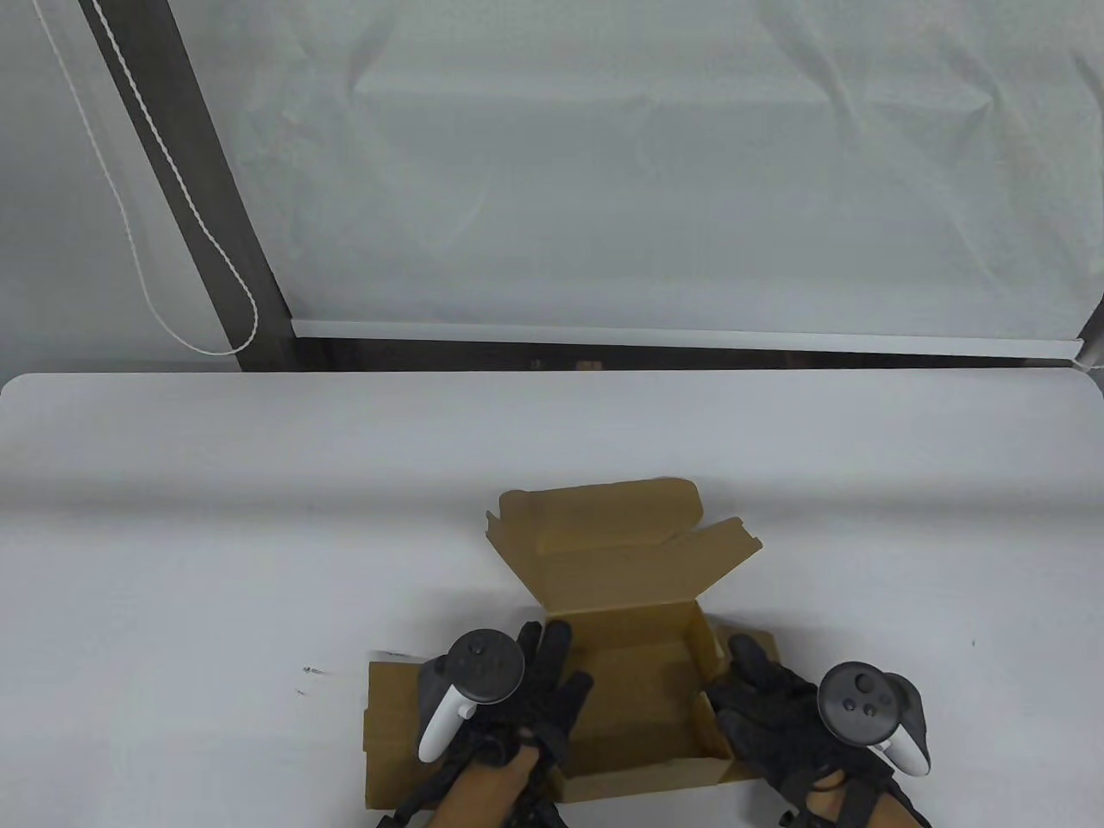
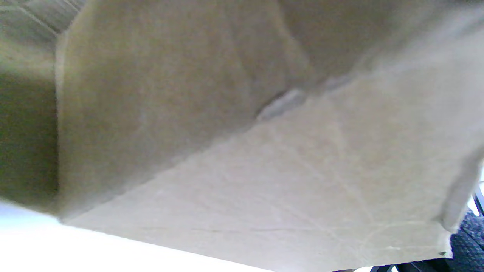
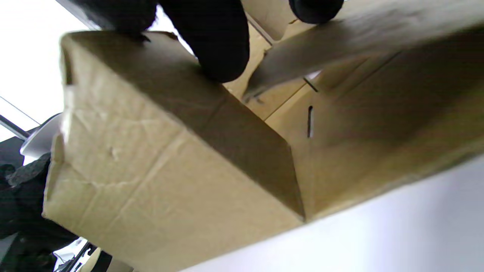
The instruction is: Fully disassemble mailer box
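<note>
Mailer box half undone, both hands at its side walls.

The mailer box (image 1: 621, 681) sits on the tabletop (image 1: 172, 535) at the near edge, lid up, left wall already laid flat under the left hand (image 1: 509, 690), whose fingers (image 1: 552, 647) lie spread on it. The right hand (image 1: 776, 716) grips the right wall, fingers (image 3: 211, 45) hooked over its rim. Next, I judge, that wall must be pulled outward to free its tabs.

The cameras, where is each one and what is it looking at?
Table view: above the table, looking down at the open mailer box; shows left hand and right hand.
Left wrist view: close against blurred cardboard; a bit of glove at one corner.
Right wrist view: beside the box's side wall; fingertips on its top edge.
All share the box.
</note>
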Tool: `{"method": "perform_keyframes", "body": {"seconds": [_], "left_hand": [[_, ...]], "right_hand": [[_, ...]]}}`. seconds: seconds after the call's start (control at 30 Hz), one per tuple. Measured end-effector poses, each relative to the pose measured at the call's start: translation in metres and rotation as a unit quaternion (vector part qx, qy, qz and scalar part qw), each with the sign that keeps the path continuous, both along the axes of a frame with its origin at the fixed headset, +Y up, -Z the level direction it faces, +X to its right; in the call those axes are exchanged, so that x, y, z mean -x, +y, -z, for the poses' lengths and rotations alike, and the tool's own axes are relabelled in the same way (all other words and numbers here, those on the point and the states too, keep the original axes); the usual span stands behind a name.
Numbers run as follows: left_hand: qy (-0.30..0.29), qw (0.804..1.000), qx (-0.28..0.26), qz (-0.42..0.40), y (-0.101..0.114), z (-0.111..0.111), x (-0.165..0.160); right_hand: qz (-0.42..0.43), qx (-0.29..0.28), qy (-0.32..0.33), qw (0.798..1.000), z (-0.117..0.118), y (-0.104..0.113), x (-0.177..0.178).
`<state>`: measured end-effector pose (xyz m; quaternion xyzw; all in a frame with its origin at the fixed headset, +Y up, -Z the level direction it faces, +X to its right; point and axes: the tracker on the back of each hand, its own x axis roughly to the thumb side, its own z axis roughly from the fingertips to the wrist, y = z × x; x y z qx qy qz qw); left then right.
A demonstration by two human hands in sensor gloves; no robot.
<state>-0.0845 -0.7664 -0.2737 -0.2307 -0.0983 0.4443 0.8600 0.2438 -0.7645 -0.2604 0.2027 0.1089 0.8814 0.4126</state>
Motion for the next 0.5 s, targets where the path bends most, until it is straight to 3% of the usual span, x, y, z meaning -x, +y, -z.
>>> {"method": "perform_keyframes", "body": {"seconds": [0.3,0.5], "left_hand": [[-0.01,1.0,0.004,-0.015,0.0,0.002,0.0],[-0.014,1.0,0.007,-0.015,-0.001,0.001,0.001]], "right_hand": [[-0.01,-0.002,0.052,0.999,0.001,0.008,0.008],[0.01,0.039,0.059,0.997,0.002,-0.009,0.01]]}}
